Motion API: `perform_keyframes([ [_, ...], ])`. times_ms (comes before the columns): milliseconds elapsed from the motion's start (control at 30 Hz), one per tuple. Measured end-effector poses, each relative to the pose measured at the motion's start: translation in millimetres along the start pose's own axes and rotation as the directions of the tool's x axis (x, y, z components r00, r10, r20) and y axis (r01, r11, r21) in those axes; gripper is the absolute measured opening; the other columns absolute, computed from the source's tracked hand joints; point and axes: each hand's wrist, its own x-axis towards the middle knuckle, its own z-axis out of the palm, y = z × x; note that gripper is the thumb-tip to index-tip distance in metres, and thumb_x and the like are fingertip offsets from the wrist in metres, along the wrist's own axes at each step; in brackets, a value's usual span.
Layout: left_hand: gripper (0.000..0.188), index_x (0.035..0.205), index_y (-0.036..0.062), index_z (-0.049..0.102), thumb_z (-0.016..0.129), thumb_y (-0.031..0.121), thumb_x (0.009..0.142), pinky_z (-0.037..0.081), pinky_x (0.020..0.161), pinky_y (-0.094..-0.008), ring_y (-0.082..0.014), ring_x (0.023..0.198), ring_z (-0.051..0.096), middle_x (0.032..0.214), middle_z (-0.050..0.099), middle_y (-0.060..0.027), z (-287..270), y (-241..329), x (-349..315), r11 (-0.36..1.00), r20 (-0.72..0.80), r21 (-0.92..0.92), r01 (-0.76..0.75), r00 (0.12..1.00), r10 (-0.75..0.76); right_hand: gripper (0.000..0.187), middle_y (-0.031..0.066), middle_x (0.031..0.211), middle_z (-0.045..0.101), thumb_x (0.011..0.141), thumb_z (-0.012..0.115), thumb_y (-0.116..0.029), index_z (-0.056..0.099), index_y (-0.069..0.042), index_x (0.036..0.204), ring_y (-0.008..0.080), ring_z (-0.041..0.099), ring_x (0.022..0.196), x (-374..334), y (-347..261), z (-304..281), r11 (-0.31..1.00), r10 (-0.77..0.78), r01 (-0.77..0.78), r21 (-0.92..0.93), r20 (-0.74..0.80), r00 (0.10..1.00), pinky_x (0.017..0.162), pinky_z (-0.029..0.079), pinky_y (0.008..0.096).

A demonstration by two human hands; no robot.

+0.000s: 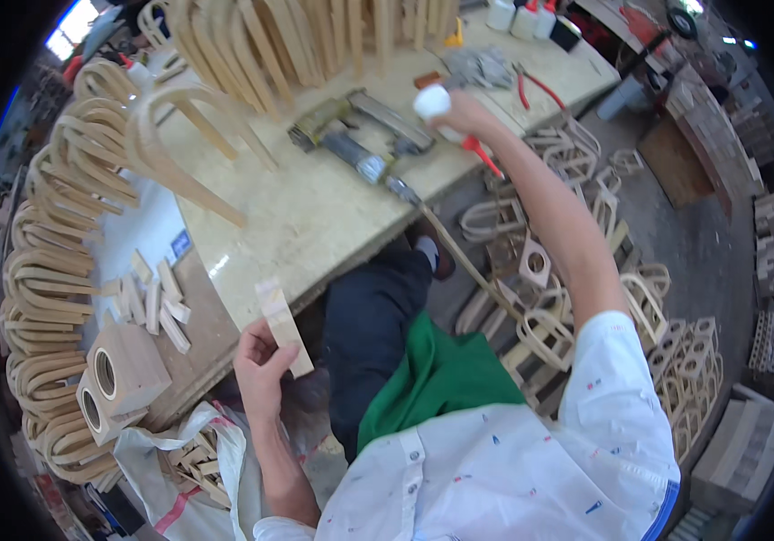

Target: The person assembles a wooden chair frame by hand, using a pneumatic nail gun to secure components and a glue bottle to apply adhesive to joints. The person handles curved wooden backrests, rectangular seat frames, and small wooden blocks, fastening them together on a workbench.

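Observation:
My left hand [261, 368] is closed around a short flat strip of pale wood [277, 311] at the table's near edge, thumb on top. Over the right part of the table, my right hand [468, 117] grips a white squeeze bottle [431, 102], its red nozzle pointing down toward me. To the left of that bottle lies a pneumatic nail gun [344, 144] with its hose [459, 252] running off the table edge. A bent wooden U-shaped frame [175, 176] stands on the table beyond my left hand.
Many bent wood frames [53, 261] line the left side; more [315, 41] stand at the back. Small wood blocks [152, 298] lie near a box with round holes [125, 370]. Red-handled pliers [536, 90] rest at right. A white sack [198, 460] holds offcuts; frames [549, 338] cover the floor.

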Motion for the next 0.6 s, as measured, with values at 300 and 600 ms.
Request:
perform_keyframes([
  [300, 0.042, 0.114, -0.0008, 0.057, 0.073, 0.004, 0.075, 0.046, 0.083, -0.0265, -0.0127, 0.091, 0.061, 0.099, 0.065, -0.0057, 14, -1, 1, 1.0, 0.04, -0.015, -0.019, 0.999, 0.019, 0.047, 0.0115, 0.105, 0.064, 0.081, 0.075, -0.017, 0.055, 0.0, 0.12, 0.0252, 0.065, 0.094, -58, -55, -66, 0.465, -0.023, 0.073, 0.882, -0.07, 0.997, 0.08, 0.054, 0.0421],
  [600, 0.045, 0.117, -0.0021, 0.056, 0.075, 0.007, 0.077, 0.048, 0.087, -0.0297, -0.0148, 0.094, 0.061, 0.104, 0.066, -0.0085, 52, 27, 28, 0.976, 0.069, -0.05, -0.21, 0.975, 0.213, 0.049, 0.0192, 0.117, 0.056, 0.089, 0.06, -0.009, 0.038, 0.001, 0.132, 0.0369, 0.056, 0.114, -131, -182, -50, -0.261, -0.3, 0.137, 0.956, -0.215, 0.929, 0.1, 0.044, 0.0542],
])
